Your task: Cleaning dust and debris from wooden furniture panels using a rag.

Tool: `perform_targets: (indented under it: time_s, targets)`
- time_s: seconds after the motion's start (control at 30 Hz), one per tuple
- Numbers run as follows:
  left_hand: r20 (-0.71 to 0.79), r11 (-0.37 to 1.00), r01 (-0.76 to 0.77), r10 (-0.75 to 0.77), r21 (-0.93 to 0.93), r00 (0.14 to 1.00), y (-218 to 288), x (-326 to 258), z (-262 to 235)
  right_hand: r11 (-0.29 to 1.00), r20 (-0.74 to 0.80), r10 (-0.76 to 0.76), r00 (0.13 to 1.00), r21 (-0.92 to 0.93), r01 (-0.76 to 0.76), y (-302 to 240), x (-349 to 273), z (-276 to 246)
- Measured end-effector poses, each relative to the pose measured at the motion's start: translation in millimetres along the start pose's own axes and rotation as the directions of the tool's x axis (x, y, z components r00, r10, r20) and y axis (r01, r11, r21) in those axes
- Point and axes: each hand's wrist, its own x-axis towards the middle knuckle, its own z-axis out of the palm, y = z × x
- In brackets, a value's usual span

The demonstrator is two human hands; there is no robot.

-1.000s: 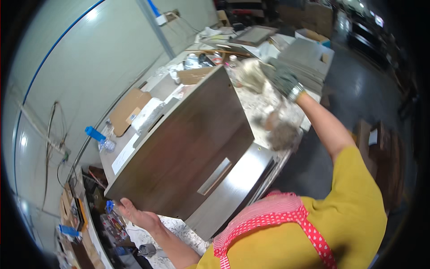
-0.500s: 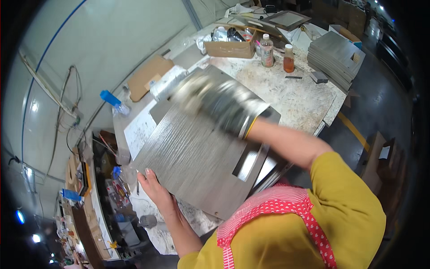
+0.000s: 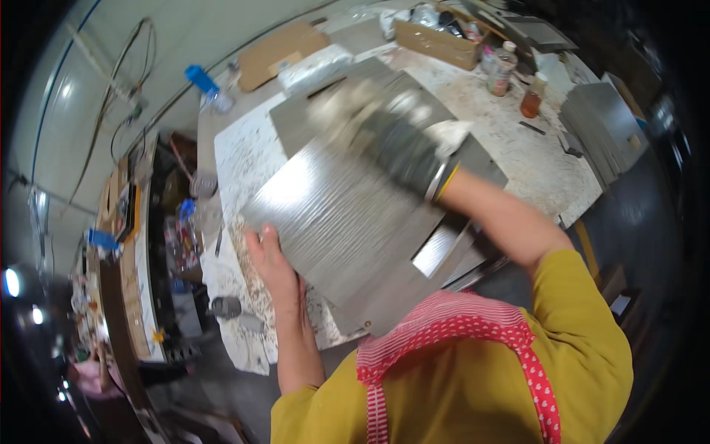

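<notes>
A grey wood-grain panel (image 3: 347, 222) with a rectangular cutout lies tilted in front of me, its lower edge close to my apron. My bare left hand (image 3: 275, 260) grips its left edge, thumb and fingertips showing at the rim. Over the panel's far edge is my right hand (image 3: 392, 140), in a dark grey glove with a yellow-trimmed cuff. Motion smears its fingers and the whitish, cloth-like patch at their end, so I cannot make out what they hold. Another grey panel (image 3: 292, 118) lies underneath, on the worktable.
Dusty debris covers the white worktable (image 3: 518, 163). At the back stand a cardboard box (image 3: 436, 44) of supplies, a clear bottle (image 3: 503, 68) and an amber-liquid bottle (image 3: 532, 96). Stacked grey panels (image 3: 603, 126) are at right. A blue-capped bottle (image 3: 208, 87) lies at left.
The view has shifted, so the table and its things sit differently in the picture. My gloved right hand remains blurred over the panel's far part; my left hand keeps its hold on the edge.
</notes>
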Motion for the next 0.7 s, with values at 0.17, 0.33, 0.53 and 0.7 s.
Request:
perform_targets:
  time_s: [0.17, 0.33, 0.53, 0.7]
  targets:
    - [-0.077, 0.986, 0.051, -0.064, -0.161, 0.995, -2, -4, 17, 0.934, 0.151, -0.154, 0.976, -0.299, 0.193, -10, -9, 16]
    - [-0.057, 0.964, 0.145, -0.161, -0.223, 0.985, -4, -3, 1, 0.644, 0.53, -0.357, 0.77, 0.736, -0.208, -82, -83, 64]
    - [0.013, 0.966, 0.047, -0.045, -0.254, 0.999, 12, -36, 21, 0.916, -0.183, 0.4, 0.898, 0.126, -0.382, 76, -56, -27]
    - [0.121, 0.915, 0.008, 0.044, -0.404, 0.992, 59, -33, 27, 0.752, -0.088, 0.604, 0.792, 0.392, -0.53, 152, -102, -34]
